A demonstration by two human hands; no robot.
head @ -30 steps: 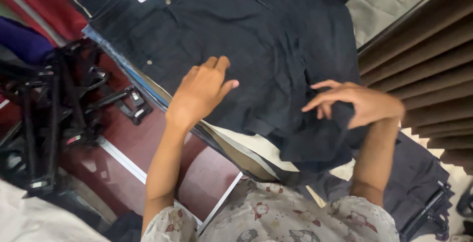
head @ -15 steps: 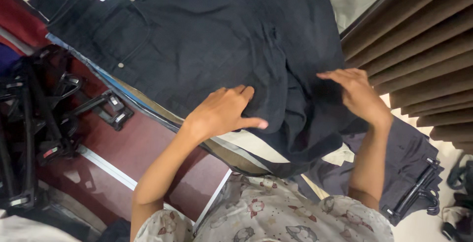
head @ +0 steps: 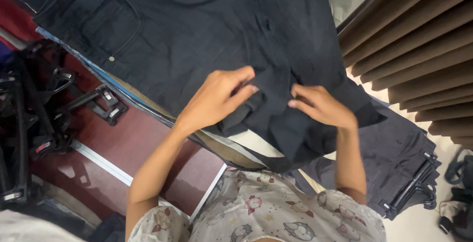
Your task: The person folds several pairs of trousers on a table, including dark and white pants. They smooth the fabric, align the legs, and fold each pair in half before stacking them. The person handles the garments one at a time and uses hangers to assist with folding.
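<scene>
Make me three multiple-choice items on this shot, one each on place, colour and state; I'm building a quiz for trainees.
1. Where do the black clip hangers lie?
A. on dark trousers at lower right
B. on the garment's pocket
C. in the left hand

2. What colour is the garment under the hands?
A. white
B. red
C. very dark, near black

3. What are the hands doing?
A. hanging clear of the cloth
B. both pinching a fold of cloth
C. holding a hanger

A: the hangers rest on the trousers by the floor.
C: the spread cloth is near black.
B: left hand and right hand meet on a fold.
</scene>
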